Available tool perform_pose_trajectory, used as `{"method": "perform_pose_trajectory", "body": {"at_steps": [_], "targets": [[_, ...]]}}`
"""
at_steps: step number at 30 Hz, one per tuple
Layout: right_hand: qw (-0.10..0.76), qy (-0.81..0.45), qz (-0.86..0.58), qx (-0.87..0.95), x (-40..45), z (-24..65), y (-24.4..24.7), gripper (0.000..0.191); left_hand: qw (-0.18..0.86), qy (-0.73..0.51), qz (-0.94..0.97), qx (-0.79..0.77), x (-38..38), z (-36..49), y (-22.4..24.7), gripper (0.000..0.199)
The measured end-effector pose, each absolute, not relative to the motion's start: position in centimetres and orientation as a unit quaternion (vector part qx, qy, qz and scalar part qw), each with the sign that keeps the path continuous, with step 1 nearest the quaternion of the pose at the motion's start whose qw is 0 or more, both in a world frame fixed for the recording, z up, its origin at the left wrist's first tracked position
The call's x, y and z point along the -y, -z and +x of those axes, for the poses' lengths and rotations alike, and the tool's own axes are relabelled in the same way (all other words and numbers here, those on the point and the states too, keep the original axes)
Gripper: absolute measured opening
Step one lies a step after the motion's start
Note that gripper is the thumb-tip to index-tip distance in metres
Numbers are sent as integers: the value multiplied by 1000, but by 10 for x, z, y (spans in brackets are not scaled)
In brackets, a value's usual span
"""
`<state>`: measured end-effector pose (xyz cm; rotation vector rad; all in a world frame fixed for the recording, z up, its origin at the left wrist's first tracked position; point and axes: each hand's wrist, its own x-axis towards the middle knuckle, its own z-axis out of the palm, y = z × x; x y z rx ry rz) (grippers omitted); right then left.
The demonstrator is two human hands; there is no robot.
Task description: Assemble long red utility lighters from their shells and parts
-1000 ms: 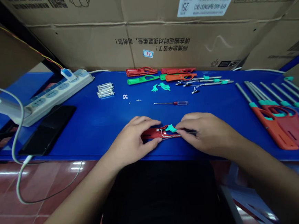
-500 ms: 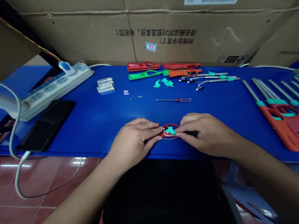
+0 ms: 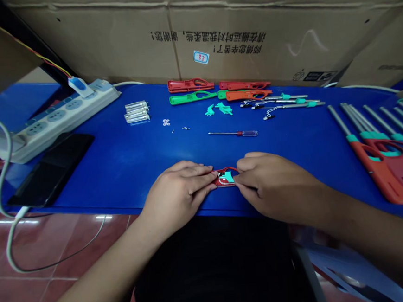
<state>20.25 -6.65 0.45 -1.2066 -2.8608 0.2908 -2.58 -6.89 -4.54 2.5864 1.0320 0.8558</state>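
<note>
Near the table's front edge lies a red lighter casing half, its inside facing up. A teal trigger piece and a thin white wire sit in it. My left hand is closed on the casing's left end, with fingertips pressing beside the wire. On the right end, my right hand has its fingers curled and touching the casing by the trigger piece; the hand hides that end. Beyond both hands lies a screwdriver with a clear purple handle.
Red, green and orange lighter casings lie along the cardboard box. Teal triggers, metal rods with wires, clear tubes and small pins are nearby. Assembled lighters lie right; a phone and power strip left.
My right hand's fingers have curled in more and cover more of the casing's right end. The left hand keeps its hold. The whole view has shifted slightly.
</note>
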Motion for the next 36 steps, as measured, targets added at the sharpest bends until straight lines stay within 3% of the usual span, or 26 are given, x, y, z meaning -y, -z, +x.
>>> {"method": "perform_pose_trajectory", "body": {"at_steps": [9,16,22,26,29,33,36], "targets": [[12,-115,-336,935,68,215,-3,25,120,-307,878,-348,69,-24,44,19],[-2,-114,-443,889,65,194,0,27,126,-303,872,-364,73,-24,46,18],[44,7,-479,877,91,185,11,19,156,-288,839,-435,77,-23,44,46],[91,68,-475,873,103,178,16,23,170,-295,847,-408,73,-22,44,32],[126,84,-479,865,106,175,25,22,172,-290,848,-409,70,-21,45,33],[146,77,-492,855,104,177,36,22,169,-294,851,-401,70,-20,43,32],[138,5,-490,861,97,185,32,24,167,-288,851,-406,71,-20,40,28]]}}
